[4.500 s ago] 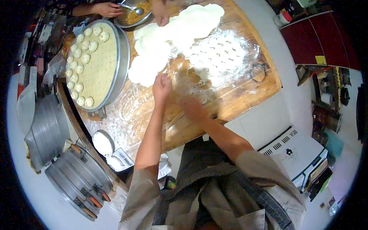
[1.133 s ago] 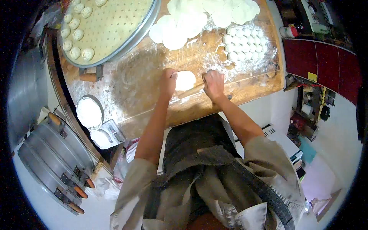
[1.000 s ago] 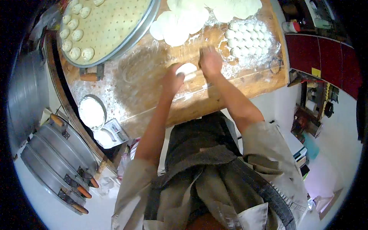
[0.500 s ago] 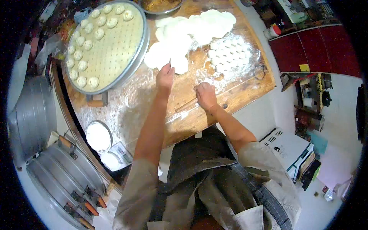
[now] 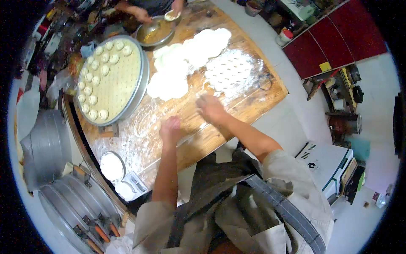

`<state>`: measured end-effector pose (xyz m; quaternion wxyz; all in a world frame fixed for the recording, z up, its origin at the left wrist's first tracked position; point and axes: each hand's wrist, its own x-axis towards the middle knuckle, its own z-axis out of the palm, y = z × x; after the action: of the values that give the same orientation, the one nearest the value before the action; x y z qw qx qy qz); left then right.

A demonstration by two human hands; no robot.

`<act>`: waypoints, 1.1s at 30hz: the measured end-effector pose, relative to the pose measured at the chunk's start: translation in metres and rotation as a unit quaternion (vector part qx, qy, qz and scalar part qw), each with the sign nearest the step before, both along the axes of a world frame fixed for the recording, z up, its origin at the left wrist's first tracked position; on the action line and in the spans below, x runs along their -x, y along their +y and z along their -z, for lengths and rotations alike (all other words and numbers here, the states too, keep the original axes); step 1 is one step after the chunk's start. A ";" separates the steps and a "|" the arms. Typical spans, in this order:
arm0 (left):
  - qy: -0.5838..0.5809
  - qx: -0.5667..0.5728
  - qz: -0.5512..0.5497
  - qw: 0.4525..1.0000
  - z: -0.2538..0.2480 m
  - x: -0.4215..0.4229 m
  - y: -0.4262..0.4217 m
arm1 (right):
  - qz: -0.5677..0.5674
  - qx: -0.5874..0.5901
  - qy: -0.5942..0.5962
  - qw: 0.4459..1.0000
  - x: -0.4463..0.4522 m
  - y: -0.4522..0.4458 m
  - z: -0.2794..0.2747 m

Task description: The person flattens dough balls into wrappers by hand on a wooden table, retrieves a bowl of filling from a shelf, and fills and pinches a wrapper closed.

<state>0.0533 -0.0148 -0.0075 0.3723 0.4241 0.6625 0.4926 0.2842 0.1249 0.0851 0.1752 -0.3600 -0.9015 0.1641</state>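
My left hand (image 5: 170, 129), smeared by motion, is over the floured wooden table (image 5: 198, 146), below the spread of thin round dough wrappers (image 5: 169, 86); its fingers do not show clearly. My right hand (image 5: 210, 110) is near the lower left edge of a patch of small floured dough pieces (image 5: 232, 70). Its fingers are drawn together and pointed down, with a pale bit by the tips too blurred to name. The thin wooden rolling pin seen earlier cannot be made out.
At left stands a large round steamer tray (image 5: 116, 91) with filled buns along its rim. A co-worker's hand (image 5: 141, 15) is over a metal filling bowl (image 5: 156, 31); the other holds a wrapper (image 5: 172, 16). A flour bowl (image 5: 113, 166) and scale (image 5: 135, 184) sit nearby.
My left hand has left the wrappers and come back toward me. My right hand has moved left in the view, to the edge of the dough pieces. A co-worker's hands now show at the top.
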 end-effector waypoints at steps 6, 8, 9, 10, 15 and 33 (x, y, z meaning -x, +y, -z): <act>-0.545 0.006 -0.242 0.803 -0.122 -0.037 0.072 | -0.115 0.122 0.198 0.966 0.093 -0.013 -0.055; -0.534 -0.056 -0.227 0.812 -0.171 -0.044 0.088 | -0.114 0.159 0.299 0.934 0.069 -0.008 -0.048; -0.516 -0.157 -0.044 0.841 -0.157 -0.001 0.084 | -0.109 0.138 0.147 0.973 0.042 0.004 -0.078; -0.442 -0.188 -0.059 0.875 -0.170 0.002 0.078 | -0.103 0.120 -0.007 0.987 0.013 0.011 -0.098; -0.180 -0.065 -0.339 0.921 -0.204 -0.029 0.049 | 0.077 0.130 0.061 0.987 -0.202 0.069 -0.021; 0.121 0.100 0.000 0.988 -0.079 -0.447 0.222 | 0.293 0.321 -0.487 0.758 -1.056 -0.198 0.138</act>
<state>0.4999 0.2069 0.0714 0.3302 0.4409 0.7487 0.3688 1.3401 -0.0733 -0.0524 -0.3737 -0.6727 -0.6105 0.1872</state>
